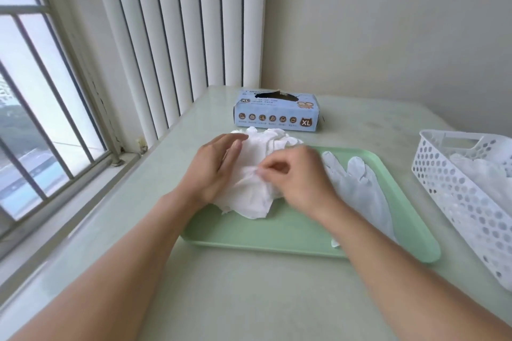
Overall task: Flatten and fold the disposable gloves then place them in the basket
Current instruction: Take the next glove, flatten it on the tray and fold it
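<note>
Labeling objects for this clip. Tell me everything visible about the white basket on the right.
The white basket looks like moulded plastic, rectangular, its side walls perforated with round holes below a solid rim. The far end wall has a cut-out handle slot. It stands upright on the pale table, right of the green tray and apart from it, partly cut off by the frame edge. Pale translucent gloves lie inside. Neither hand touches it.

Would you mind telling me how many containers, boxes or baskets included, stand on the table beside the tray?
2. The blue glove box stands at the far side of the table behind the green tray; the white perforated basket sits at the right edge, partly cut off.
</note>
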Motion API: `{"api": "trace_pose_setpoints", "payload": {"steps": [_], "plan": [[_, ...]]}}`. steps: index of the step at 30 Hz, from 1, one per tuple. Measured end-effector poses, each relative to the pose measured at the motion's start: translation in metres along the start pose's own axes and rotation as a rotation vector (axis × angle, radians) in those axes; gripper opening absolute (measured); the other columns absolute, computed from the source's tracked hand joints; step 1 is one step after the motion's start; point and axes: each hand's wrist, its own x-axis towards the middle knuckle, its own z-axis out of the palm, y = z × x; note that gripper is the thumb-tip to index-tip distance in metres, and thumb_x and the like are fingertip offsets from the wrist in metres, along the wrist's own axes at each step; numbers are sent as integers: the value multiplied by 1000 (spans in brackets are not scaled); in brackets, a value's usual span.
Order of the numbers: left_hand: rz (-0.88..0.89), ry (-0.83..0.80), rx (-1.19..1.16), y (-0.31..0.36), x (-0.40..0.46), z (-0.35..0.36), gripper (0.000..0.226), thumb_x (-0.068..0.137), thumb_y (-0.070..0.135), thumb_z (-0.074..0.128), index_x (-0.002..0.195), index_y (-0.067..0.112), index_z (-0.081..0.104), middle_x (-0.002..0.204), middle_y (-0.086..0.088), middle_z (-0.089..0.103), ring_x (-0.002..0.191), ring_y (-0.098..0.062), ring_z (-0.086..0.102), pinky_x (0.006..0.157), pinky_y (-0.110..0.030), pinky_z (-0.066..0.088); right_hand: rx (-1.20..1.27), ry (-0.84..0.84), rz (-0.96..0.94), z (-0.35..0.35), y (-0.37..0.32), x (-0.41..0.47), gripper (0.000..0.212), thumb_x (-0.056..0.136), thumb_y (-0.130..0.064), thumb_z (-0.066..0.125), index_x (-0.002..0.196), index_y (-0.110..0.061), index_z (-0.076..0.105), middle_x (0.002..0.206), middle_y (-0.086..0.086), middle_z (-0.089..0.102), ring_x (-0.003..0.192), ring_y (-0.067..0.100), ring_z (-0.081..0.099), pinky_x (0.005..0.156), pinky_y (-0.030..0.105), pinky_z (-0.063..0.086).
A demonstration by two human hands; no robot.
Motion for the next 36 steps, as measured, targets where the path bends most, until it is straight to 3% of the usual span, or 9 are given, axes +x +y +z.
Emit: {"api": "trace_pose_setpoints", "payload": {"steps": [5,8,13,19,22,27,31,34,36], "plan": [[-50,-129,-21,8,-4,-5,85,87,78,39,153,24,41,153,9,46,138,-6,42,113,-27,33,636,116,337,-34,13,2,16,97,-7,64,91,3,76,88,27,74,75,28,70,70,37,63],[-37,-196,150,4,-6,1,101,78,76,59,160,30,22,164,12,25,148,-8,27,119,-31,26,871,168,492,-33,17,1,20,101,-1,53,93,-1,72,83,16,75,71,22,69,65,27,61],[-1,-236,212,-1,-5,1,77,82,72,45,148,32,49,164,7,27,149,-19,29,118,-36,28,1412,507,485,-91,-2,11,13,100,-2,56,91,-3,65,78,10,74,64,15,73,60,23,59],[45,-160,216,7,-5,-5,69,87,61,36,142,25,58,158,1,41,146,-20,31,117,-49,31,1146,307,299,-137,-16,-15,11,99,0,55,94,-6,63,83,7,74,79,18,74,73,27,60],[116,17,134,46,-8,-2,67,88,62,49,141,22,58,150,6,51,142,-12,41,114,-35,34,1097,211,327,-131,-3,-25,11,98,0,55,95,-7,63,83,8,74,80,19,74,73,30,61],[106,-275,-380,133,2,38,75,78,40,86,143,27,52,135,9,63,130,-13,57,107,-43,48,1142,119,296,-120,2,-39,13,93,-8,63,103,-1,62,97,19,75,84,24,74,74,31,60],[-4,-261,-551,164,35,51,18,96,15,70,113,10,72,104,-13,76,100,-32,73,91,-52,57,884,231,295,-128,9,-42,24,77,-25,78,88,-4,73,72,8,66,62,15,61,62,26,52],[-124,-286,-672,163,61,42,25,98,21,66,104,-2,72,98,-18,74,89,-30,70,83,-44,52,635,477,261,-136,22,-37,32,77,-35,85,74,-11,65,61,0,52,57,13,47,57,23,44],[-175,-394,-773,161,74,36,32,92,25,67,107,-3,72,100,-18,72,89,-30,69,80,-39,53,608,479,263,-137,26,-33,46,68,-48,90,89,-15,65,84,-5,66,77,10,62,74,28,52]]}}
